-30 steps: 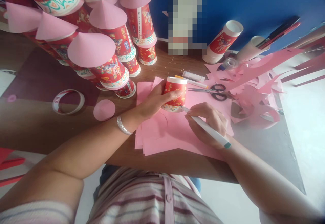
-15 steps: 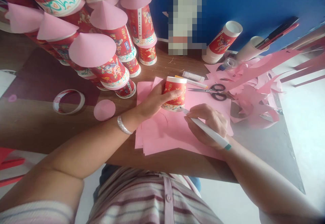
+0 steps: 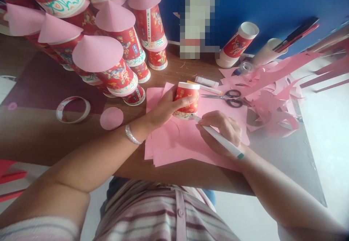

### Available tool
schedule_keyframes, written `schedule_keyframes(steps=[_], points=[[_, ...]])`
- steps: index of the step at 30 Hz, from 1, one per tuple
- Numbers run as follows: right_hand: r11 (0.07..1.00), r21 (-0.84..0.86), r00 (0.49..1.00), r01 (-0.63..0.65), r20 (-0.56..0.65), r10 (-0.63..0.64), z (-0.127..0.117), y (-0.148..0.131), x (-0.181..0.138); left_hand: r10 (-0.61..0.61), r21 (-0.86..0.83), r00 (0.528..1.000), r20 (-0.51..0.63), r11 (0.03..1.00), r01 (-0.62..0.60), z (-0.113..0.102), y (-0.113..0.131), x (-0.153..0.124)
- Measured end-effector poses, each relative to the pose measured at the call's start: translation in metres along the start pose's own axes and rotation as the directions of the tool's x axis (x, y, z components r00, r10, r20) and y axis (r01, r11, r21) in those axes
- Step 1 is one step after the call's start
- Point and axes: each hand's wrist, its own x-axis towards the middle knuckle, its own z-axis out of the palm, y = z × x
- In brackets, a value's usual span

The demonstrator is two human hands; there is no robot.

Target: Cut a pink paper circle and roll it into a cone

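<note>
In the head view my left hand (image 3: 168, 107) is wrapped round a red paper cup (image 3: 186, 104), its thumb across the printed side. A white band with coloured doodles runs along the cup's lower edge. My right hand (image 3: 221, 131) grips a white marker pen (image 3: 222, 140) with a green end. The pen's tip is at the cup's lower band; whether it touches cannot be made out. Under both hands lie pink paper sheets (image 3: 169, 150). Scissors (image 3: 226, 98) with black handles rest on the sheets, just beyond my right hand.
Red cup towers with pink paper cones (image 3: 98, 53) stand at the left. A tape roll (image 3: 73, 109) and a pink paper disc (image 3: 111, 118) lie nearer. Pink scraps (image 3: 272, 99), stacked cups (image 3: 237, 46) and a pen holder (image 3: 268, 51) are at the right. A glue stick (image 3: 207, 82) lies behind the cup.
The pen's rear end has shifted slightly left and up, with my right hand moving a little left. My left hand still holds the cup in nearly the same place.
</note>
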Motion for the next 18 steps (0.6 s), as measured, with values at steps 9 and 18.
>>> schedule_keyframes(steps=[9,18], points=[[1.000,0.002,1.000,0.013,-0.005,-0.013,-0.0013,0.0021,0.0003,-0.005,0.023,1.000,0.007,1.000,0.005,-0.0018,-0.0024,0.0009],[1.000,-0.007,1.000,0.010,-0.001,-0.010,-0.0019,0.0014,0.0012,-0.004,0.005,1.000,-0.005,1.000,0.004,-0.0005,-0.0009,0.0011]])
